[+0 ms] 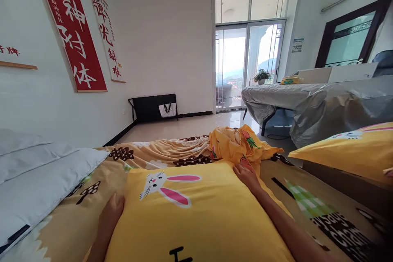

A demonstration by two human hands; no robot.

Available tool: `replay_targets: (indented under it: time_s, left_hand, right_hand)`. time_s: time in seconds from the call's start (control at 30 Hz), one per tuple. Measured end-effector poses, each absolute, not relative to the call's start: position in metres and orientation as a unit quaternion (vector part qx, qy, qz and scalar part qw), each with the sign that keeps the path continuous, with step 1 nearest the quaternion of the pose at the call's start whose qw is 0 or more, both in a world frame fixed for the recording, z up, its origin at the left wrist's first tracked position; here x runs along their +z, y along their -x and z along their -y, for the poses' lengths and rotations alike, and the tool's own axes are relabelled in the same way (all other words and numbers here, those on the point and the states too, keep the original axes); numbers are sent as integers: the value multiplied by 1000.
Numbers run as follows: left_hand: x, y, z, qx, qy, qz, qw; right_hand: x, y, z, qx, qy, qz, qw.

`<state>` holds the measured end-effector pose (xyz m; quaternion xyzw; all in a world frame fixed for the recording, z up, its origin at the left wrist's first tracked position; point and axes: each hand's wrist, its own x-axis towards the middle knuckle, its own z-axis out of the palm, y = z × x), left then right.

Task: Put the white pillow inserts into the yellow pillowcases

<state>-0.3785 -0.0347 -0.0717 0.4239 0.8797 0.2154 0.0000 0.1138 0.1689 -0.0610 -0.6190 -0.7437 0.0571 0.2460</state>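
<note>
A yellow pillow (196, 217) with a white rabbit face and pink ears lies in front of me on the patterned bedding (92, 217). At its left edge, my left hand (114, 208) is closed, the fingers partly hidden against the fabric. My right hand (246, 176) grips the far right corner of the same pillow, its fingers bent over the edge. Just beyond that corner is a crumpled yellow cloth (229, 143) with a carrot print.
White pillows (52, 176) lie at the left. Another yellow pillow (356, 147) rests on a brown box (344, 180) at the right. Behind stands a plastic-covered table (276, 94). A black folded panel (147, 108) with a white bag (167, 110) leans on the far wall.
</note>
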Motion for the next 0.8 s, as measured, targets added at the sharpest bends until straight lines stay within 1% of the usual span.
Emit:
replay_targets:
  time_s: [0.07,0.13,0.2,0.27,0.33,0.43,0.6,0.73,0.8]
  left_hand:
    - [-57,368,41,230,-448,-863,-28]
    - [-36,343,42,222,-533,-816,-7]
    - [-12,304,38,167,-644,-744,57]
    - [6,260,31,110,-720,-682,68]
    - [10,223,24,97,-761,-639,59]
    - [-6,194,22,112,-798,-592,15]
    - [-37,195,44,143,-795,-584,-84]
    - [-49,217,66,113,-785,-604,-74]
    - [-66,237,83,106,-766,-630,-69]
  right_hand:
    - [-53,-108,-147,54,591,763,256]
    - [-38,-97,-120,76,513,816,258]
    - [-18,-79,-92,116,449,859,217]
    - [-1,-56,-68,124,402,888,187]
    - [7,-37,-51,124,349,914,166]
    - [-4,-25,-33,107,308,934,148]
    - [-32,-47,-12,63,302,935,173]
    - [-50,-85,-1,33,349,916,196]
    - [-69,-113,1,11,397,893,214]
